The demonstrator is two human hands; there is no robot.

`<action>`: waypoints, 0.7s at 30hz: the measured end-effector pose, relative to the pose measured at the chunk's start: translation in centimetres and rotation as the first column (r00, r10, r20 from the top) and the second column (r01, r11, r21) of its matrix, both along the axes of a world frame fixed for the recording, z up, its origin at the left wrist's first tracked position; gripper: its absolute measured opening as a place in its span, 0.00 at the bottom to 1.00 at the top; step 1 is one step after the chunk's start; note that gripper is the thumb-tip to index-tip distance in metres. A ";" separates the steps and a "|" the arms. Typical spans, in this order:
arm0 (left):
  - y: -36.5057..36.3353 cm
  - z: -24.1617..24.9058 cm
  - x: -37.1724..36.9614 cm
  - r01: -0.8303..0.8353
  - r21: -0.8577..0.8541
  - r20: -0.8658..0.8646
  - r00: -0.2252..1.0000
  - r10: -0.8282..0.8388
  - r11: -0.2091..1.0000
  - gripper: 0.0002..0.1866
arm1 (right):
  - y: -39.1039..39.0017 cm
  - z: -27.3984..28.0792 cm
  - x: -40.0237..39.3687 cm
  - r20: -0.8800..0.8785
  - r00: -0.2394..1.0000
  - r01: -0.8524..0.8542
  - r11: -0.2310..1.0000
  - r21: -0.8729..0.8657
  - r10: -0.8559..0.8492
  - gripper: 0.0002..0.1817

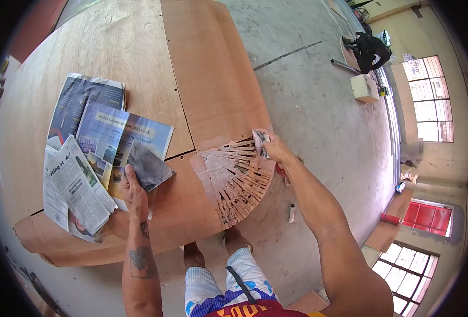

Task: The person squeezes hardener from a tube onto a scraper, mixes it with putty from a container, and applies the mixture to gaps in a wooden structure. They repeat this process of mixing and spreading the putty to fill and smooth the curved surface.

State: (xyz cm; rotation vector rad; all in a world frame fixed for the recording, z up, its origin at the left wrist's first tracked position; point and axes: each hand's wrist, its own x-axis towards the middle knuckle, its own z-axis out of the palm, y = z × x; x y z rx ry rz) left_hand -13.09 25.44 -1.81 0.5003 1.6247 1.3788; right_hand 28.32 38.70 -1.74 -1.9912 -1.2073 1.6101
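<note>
My left hand (134, 194) grips a dark grey smeared sheet (148, 168), its thumb lying on top and the other fingers mostly hidden. Under and beside it, newspaper sheets (81, 179) lie overlapping on the plywood top (123, 47). My right hand (277, 148) is closed around a small folded piece of printed paper (260, 143). That paper meets the outer edge of the rounded corner, where thin wooden slats (244, 185) fan out. Pale filler (208, 168) is smeared over the slats' inner ends and the adjoining brown panel.
A small tube (292, 213) lies on the concrete floor (308, 95) to the right. Beneath my right forearm, a red can (280, 170) is partly hidden. Farther off, a person in black (370, 50) bends over near a pale block (365, 89).
</note>
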 end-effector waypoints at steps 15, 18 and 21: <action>-0.1 -0.1 -0.4 0.039 0.008 -0.025 0.999 -0.039 0.999 0.26 | -2.2 1.7 -4.1 0.511 0.851 -0.255 0.946 0.201 0.120 0.26; -0.3 -0.1 -0.6 0.058 0.005 -0.038 0.998 -0.058 0.998 0.27 | -2.6 2.9 -6.1 0.589 0.799 -0.248 0.959 0.137 0.123 0.26; -0.4 0.3 -0.9 0.067 0.017 -0.038 0.997 -0.067 0.998 0.27 | -3.3 2.4 -7.8 0.683 0.724 -0.290 0.941 0.177 0.095 0.26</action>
